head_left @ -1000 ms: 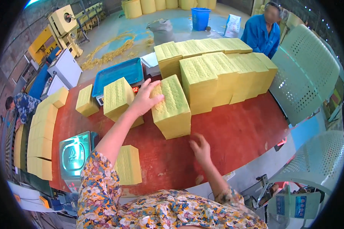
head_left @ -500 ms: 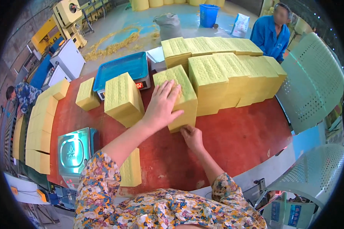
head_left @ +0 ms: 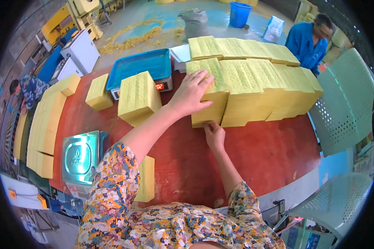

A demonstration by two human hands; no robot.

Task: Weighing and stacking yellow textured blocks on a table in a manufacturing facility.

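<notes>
A tall stack of yellow embossed paper sheets (head_left: 215, 108) stands at the left end of the front row of like stacks (head_left: 274, 89). My left hand (head_left: 191, 94) lies over its top, fingers spread on the embossed face and thumb against the front side. Low on the same stack, the closed fingers of my right hand (head_left: 215, 135) grip the bottom front edge; the fingertips are partly hidden. Left of my left forearm stands another yellow paper stack (head_left: 137, 99), beside the scale with a blue tray (head_left: 143, 68).
A smaller stack (head_left: 99, 92) stands left of the scale. Nearer me are a steel-topped scale (head_left: 81, 159) and a yellow stack (head_left: 146, 182) by my left sleeve. More stacks (head_left: 47, 124) line the red table's (head_left: 178, 166) left edge. A person in blue (head_left: 305, 45) sits beyond a perforated chair (head_left: 340, 103).
Both hands have moved the held stack rightward, up against the end of the front row. The gap between them has nearly closed. The whole view has shifted a little.
</notes>
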